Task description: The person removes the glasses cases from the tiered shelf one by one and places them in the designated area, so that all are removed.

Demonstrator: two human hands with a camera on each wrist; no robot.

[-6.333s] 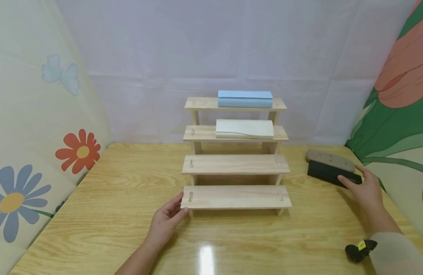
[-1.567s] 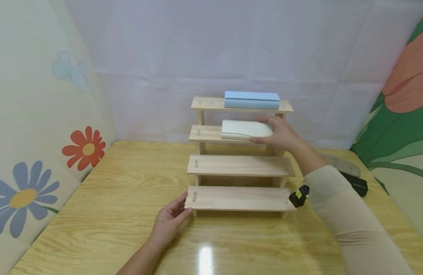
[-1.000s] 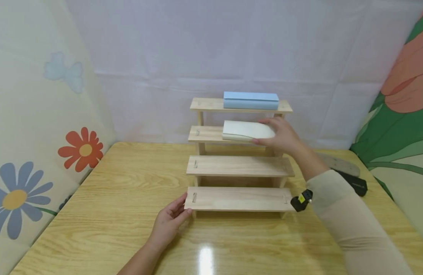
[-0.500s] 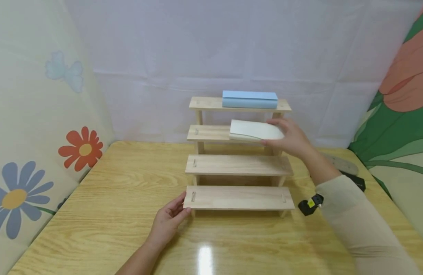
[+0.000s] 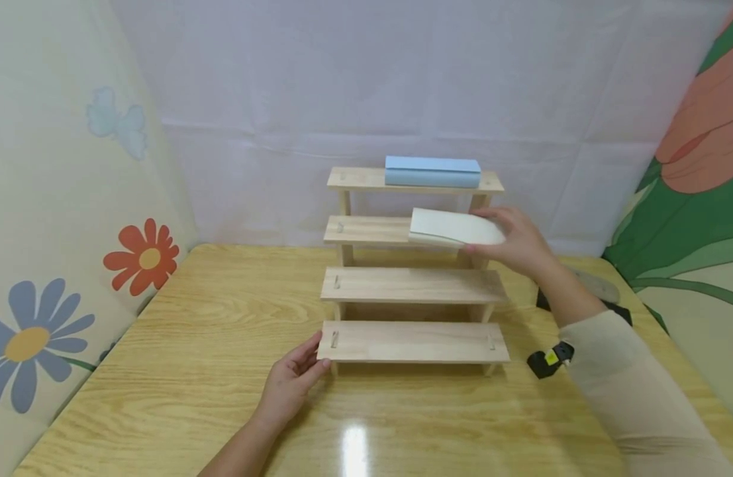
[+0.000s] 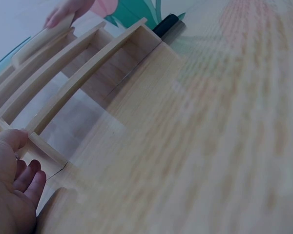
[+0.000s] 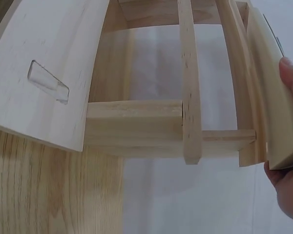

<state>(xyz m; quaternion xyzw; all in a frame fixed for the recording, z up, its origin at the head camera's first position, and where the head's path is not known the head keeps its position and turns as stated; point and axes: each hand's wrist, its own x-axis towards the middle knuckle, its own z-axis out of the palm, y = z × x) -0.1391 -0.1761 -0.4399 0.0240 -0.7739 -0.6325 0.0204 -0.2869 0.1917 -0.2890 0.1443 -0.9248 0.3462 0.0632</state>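
A light blue box (image 5: 433, 171) lies flat on the top tier, toward its right end. A black case (image 5: 618, 311) rests on the wooden table (image 5: 181, 371) at the right, partly hidden; its end is also visible in the left wrist view (image 6: 165, 25). A grey-brown oblong piece (image 5: 595, 285) lies on top of that case. A white sheet (image 5: 402, 79) forms the backdrop. A flower-print panel (image 5: 62, 265) stands at the left. A green and orange print panel (image 5: 694, 165) stands at the right.
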